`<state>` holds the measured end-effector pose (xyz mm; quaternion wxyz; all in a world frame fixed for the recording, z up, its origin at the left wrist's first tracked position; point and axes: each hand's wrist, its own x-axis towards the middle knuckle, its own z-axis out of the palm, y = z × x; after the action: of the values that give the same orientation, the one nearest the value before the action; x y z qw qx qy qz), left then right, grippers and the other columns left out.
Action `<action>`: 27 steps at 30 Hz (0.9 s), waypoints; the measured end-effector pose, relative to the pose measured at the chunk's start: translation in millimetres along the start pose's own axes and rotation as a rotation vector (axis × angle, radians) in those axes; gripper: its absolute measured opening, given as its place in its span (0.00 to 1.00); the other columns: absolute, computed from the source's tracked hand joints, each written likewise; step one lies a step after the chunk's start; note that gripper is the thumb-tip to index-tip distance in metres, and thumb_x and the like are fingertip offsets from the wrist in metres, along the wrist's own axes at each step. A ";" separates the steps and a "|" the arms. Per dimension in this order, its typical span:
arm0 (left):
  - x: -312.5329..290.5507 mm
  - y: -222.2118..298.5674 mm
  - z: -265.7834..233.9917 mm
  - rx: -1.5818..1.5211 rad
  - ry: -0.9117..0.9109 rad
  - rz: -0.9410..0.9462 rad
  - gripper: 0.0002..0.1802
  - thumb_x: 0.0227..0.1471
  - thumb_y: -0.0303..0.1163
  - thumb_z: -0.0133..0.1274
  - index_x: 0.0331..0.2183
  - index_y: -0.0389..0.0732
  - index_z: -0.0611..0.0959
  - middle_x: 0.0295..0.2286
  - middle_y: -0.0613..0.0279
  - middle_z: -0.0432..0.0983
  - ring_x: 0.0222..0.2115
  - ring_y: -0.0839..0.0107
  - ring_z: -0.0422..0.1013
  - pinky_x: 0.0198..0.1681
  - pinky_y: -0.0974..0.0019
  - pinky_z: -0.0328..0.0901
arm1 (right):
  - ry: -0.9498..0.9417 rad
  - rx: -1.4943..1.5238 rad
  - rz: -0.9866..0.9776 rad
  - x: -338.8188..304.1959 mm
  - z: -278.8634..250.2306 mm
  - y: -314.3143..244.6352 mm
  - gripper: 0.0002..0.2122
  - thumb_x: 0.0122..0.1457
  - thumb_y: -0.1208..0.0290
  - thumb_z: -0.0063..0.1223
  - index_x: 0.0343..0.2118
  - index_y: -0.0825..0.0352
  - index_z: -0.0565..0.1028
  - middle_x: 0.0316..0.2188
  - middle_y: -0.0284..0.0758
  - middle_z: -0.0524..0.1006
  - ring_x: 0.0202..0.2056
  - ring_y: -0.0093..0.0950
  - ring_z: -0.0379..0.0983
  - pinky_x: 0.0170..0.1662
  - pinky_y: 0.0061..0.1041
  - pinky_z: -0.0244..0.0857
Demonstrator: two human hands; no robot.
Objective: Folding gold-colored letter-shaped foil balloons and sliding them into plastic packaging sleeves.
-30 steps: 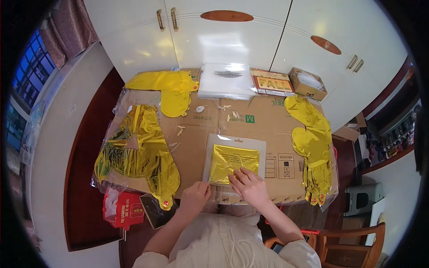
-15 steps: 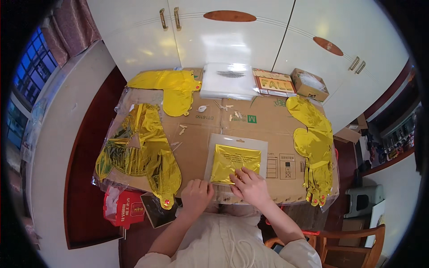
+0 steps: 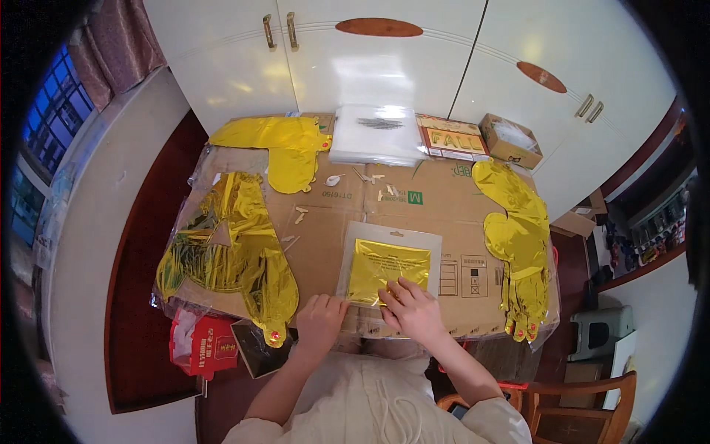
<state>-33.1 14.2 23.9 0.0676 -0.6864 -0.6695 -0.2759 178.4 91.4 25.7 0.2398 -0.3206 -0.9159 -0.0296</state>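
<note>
A clear plastic packet (image 3: 436,255) with a white border and a hang hole lies flat in front of me; a folded gold foil balloon (image 3: 370,270) with dark print shows inside. My left hand (image 3: 322,320) is closed at the packet's lower left corner, fingertips pinching its edge. Bent fingers of my right hand (image 3: 413,307) press on the lower right part of the packet, the thumb at its near edge. Flat gold foil balloons spread around: a crumpled one (image 3: 248,244) at left, another (image 3: 292,159) at the far left, and a long one (image 3: 518,237) at right.
The cardboard-covered table (image 3: 325,237) bears several small pale pieces (image 3: 388,191). Along the back are a stack of clear bags (image 3: 373,140), a printed box (image 3: 452,139) and an open carton (image 3: 512,142). A red bag (image 3: 207,344) stands at lower left, a wooden chair (image 3: 584,407) at lower right.
Both hands stay on the packet's near side, with only a slight shift of the left fingers at the corner. The balloons have not moved.
</note>
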 end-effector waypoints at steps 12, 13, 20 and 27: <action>5.2 -12.3 -7.3 0.026 -0.006 0.164 0.09 0.41 0.29 0.64 0.24 0.42 0.78 0.24 0.62 0.72 0.28 0.62 0.70 0.30 0.62 0.67 | -0.021 0.035 0.014 -1.6 -2.6 0.4 0.18 0.49 0.64 0.60 0.45 0.59 0.77 0.46 0.33 0.76 0.48 0.33 0.73 0.46 0.31 0.71; 6.0 -10.5 -8.7 0.017 0.005 0.151 0.08 0.41 0.28 0.63 0.24 0.41 0.79 0.24 0.61 0.73 0.29 0.62 0.70 0.30 0.61 0.67 | -0.014 0.071 0.022 -0.7 -6.4 1.5 0.18 0.49 0.64 0.60 0.44 0.59 0.78 0.45 0.33 0.77 0.48 0.33 0.73 0.46 0.31 0.71; 3.6 35.3 -17.6 -0.192 -0.053 0.274 0.11 0.42 0.25 0.59 0.33 0.40 0.80 0.36 0.59 0.75 0.39 0.59 0.72 0.43 0.56 0.66 | 0.006 0.135 0.179 -38.3 -50.0 40.4 0.12 0.49 0.69 0.62 0.38 0.60 0.79 0.40 0.34 0.76 0.45 0.34 0.72 0.47 0.34 0.66; 60.9 65.1 37.3 -0.274 -0.305 0.734 0.20 0.47 0.33 0.56 0.44 0.43 0.80 0.50 0.62 0.72 0.55 0.61 0.64 0.56 0.54 0.60 | -0.057 0.166 0.341 -79.1 -62.6 28.2 0.09 0.49 0.67 0.63 0.33 0.59 0.79 0.33 0.31 0.73 0.39 0.33 0.70 0.44 0.33 0.59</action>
<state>36.9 79.0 39.2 -0.0305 -0.9149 -0.3400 -0.2153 275.5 55.4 42.0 0.2408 -0.4509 -0.8541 0.0960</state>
